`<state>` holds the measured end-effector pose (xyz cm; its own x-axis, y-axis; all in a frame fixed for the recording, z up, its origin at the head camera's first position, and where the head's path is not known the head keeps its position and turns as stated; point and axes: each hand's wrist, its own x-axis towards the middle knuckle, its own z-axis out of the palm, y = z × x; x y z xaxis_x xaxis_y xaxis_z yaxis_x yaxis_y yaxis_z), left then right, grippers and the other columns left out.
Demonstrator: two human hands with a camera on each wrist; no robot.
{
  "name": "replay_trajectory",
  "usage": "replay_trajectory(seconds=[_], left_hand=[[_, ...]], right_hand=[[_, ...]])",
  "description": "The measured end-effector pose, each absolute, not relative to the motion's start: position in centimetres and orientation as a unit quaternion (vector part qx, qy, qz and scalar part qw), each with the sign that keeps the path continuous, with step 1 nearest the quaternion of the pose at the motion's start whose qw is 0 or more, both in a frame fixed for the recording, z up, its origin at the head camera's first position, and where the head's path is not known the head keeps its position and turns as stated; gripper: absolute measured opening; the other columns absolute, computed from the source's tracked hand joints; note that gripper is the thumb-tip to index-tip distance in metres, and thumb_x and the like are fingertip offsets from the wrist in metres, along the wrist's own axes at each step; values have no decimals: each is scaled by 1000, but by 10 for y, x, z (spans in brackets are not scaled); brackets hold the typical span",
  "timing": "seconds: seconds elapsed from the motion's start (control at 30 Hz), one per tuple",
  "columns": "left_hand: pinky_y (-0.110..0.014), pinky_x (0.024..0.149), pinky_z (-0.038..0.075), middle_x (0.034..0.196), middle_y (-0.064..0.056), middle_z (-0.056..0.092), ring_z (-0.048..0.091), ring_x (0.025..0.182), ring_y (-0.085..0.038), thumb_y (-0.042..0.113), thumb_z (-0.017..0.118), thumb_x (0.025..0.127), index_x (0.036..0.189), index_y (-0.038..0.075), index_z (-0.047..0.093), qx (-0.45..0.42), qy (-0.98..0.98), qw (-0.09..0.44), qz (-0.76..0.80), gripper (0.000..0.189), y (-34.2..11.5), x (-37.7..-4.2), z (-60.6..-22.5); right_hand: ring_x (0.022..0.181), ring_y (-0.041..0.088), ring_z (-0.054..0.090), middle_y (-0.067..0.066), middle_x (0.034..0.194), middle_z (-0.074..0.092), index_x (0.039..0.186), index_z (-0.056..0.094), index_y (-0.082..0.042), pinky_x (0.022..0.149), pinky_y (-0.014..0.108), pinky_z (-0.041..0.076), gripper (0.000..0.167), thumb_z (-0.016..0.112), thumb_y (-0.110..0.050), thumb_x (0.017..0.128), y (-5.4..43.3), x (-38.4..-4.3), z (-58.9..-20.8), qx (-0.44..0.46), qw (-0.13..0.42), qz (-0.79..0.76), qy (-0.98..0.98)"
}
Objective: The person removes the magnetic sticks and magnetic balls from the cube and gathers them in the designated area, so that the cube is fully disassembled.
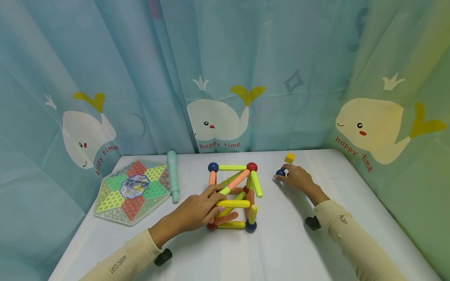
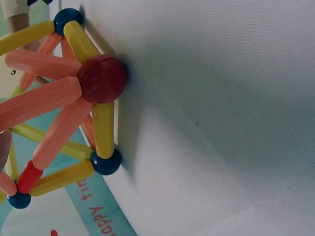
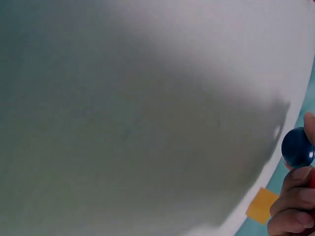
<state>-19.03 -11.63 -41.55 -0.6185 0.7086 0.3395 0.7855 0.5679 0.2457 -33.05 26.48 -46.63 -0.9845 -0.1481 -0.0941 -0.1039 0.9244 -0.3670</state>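
Note:
A frame of magnetic sticks (image 1: 233, 203) in yellow, green and orange, joined by blue and red balls, stands mid-table. My left hand (image 1: 198, 208) grips its left side, with thumb and fingers around the sticks. The left wrist view shows a red ball (image 2: 103, 78) where several sticks meet, and blue balls (image 2: 106, 162) at other corners. Right of the frame, my right hand (image 1: 297, 178) pinches a blue ball (image 3: 298, 147) between thumb and finger. A bit of red (image 3: 313, 178) shows by the curled fingers, mostly hidden by them.
Just beyond my right hand lies a yellow cube (image 1: 290, 158). At the left are a hexagonal Chinese checkers board (image 1: 113, 182) with a label and a mint-green tube (image 1: 172, 175) beside it. A whale-print curtain (image 1: 221, 78) hangs behind the white table (image 1: 281, 249).

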Motion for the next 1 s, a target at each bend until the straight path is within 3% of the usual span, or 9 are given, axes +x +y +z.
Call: replay_trajectory(seconds=[0.4, 0.63, 0.77, 0.9, 1.0], left_hand=[[-11, 56, 42, 138, -10, 52, 43, 55, 3, 34, 50, 106, 124, 15, 59, -428, -877, 109, -189, 28, -117, -191, -416], [-11, 56, 43, 139, -9, 51, 43, 54, 3, 35, 50, 106, 125, 15, 59, -427, -878, 110, -187, 28, -117, -192, -417], [-11, 56, 43, 139, -9, 51, 43, 54, 4, 35, 49, 107, 124, 15, 60, -426, -879, 105, -186, 29, -117, -191, -416], [-11, 55, 42, 139, -9, 51, 43, 54, 4, 36, 48, 107, 124, 15, 60, -424, -881, 103, -185, 30, -117, -191, -415], [-11, 56, 43, 139, -9, 51, 43, 54, 5, 36, 48, 107, 125, 15, 59, -424, -881, 106, -182, 30, -117, -191, -415]], right_hand=[[81, 26, 57, 17, 97, 65, 130, 58, -3, 62, 35, 47, 59, 69, -45, 92, 257, -333, -471, -58, 73, -179, 979], [105, 41, 62, 31, 123, 61, 147, 41, 1, 85, 54, 53, 79, 58, -57, 95, 261, -322, -463, -52, 90, -203, 974], [110, 46, 60, 36, 125, 58, 150, 30, 6, 92, 59, 49, 70, 44, -44, 104, 270, -309, -457, -67, 101, -239, 963], [87, 33, 62, 26, 103, 63, 147, 24, 10, 76, 44, 51, 57, 43, -18, 102, 280, -293, -454, -117, 139, -300, 936], [76, 22, 57, 16, 94, 61, 145, 24, 9, 66, 33, 49, 54, 49, -8, 101, 285, -281, -453, -158, 177, -336, 912]])
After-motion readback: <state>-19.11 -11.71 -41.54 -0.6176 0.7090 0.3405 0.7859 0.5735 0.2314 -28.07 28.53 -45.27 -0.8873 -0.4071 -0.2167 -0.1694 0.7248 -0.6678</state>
